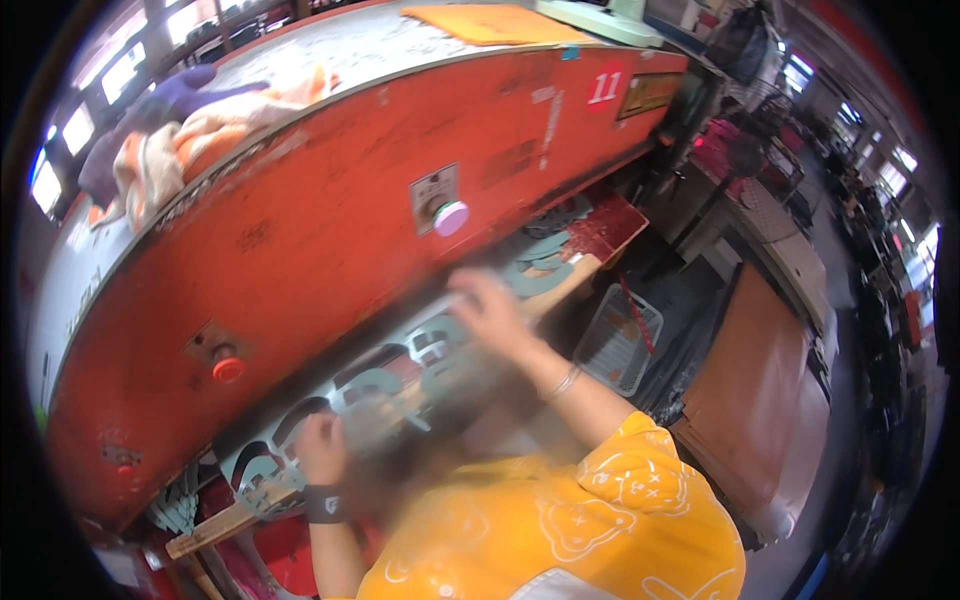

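My left hand (321,446), with a black band at the wrist, is over the near-left part of a work board under a red press. Its fingers are curled together, and what they hold, if anything, is hidden. Close to it lie grey-green cut pieces (262,481) with curved outlines and openings. My right hand (489,312), a thin bracelet at its wrist, hovers farther right near the press's lower edge. Motion smears its fingers. Between the hands are a curved grey-green piece (372,388) and dark curved gaps. Other grey-green pieces (540,268) lie beyond my right hand.
The red press front (330,230) spans the view, carrying a pale purple knob (450,218) and a red button (228,369). Cloths (170,150) and an orange sheet (490,24) lie on top. A white basket (620,338) and stacked brown sheets (750,380) stand right.
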Demonstrator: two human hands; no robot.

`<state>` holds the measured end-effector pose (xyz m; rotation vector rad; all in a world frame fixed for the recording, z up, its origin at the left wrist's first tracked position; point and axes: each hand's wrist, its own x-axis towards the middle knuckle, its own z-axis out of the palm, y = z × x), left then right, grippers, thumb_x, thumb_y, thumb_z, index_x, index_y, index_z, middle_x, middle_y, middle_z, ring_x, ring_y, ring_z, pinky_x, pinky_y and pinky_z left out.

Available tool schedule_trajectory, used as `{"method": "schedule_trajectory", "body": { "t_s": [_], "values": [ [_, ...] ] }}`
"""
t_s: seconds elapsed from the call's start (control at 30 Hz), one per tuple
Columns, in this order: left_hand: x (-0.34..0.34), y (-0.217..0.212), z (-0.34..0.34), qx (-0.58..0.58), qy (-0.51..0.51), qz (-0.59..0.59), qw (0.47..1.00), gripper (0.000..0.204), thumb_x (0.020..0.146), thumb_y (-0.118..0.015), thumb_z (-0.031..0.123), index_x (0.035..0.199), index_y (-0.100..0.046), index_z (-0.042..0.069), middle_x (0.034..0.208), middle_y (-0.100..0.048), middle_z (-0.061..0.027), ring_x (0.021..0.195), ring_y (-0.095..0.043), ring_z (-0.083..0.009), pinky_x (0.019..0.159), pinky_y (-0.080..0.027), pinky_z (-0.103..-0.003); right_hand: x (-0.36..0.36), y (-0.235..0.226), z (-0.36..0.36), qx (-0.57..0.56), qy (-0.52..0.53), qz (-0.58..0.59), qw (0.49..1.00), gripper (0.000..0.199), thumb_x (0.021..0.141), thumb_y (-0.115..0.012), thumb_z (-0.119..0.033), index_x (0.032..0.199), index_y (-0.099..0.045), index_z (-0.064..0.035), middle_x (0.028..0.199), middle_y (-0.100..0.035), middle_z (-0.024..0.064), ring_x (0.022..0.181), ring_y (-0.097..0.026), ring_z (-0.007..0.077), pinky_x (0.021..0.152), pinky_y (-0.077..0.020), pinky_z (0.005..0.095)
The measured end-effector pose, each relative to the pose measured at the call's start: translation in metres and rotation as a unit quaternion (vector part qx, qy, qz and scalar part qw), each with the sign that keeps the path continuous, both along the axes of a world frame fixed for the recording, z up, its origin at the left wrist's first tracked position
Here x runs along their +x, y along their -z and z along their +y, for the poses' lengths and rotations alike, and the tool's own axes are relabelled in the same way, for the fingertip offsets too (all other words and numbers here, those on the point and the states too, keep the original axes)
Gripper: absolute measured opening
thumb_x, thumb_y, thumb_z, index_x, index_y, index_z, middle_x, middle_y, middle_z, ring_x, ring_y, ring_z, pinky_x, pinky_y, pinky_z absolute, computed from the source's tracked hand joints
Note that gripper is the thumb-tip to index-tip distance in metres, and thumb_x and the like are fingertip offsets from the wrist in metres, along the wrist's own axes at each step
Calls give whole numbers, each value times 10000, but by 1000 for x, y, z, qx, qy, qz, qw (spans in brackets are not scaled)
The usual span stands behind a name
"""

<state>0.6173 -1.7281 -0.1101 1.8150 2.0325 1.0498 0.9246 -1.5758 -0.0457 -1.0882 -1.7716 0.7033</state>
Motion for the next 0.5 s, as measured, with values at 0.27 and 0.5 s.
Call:
{"method": "schedule_trajectory", "body": {
  "t_s": [0.27, 0.5],
  "values": [
    [-3, 1, 1, -29, 7, 38, 999, 286, 899, -532, 246, 766, -613, 6, 782, -598, -200, 742, -565, -403, 680, -424, -475, -6, 41, -36, 117, -12, -402, 908, 299, 823, -619, -280, 1043, -627, -78, 1011, -608, 126, 1058, -548, 286, 1048, -291, 479],
    [4, 12, 2, 38, -25, 62, 997, 306, 894, -537, 199, 682, -540, -22, 716, -534, -212, 737, -525, -409, 665, -387, -483, -9, 37, -49, 73, -14, -421, 904, 353, 847, -589, -292, 1120, -601, -70, 1064, -581, 136, 1100, -519, 279, 903, -346, 433]
  ]
}}
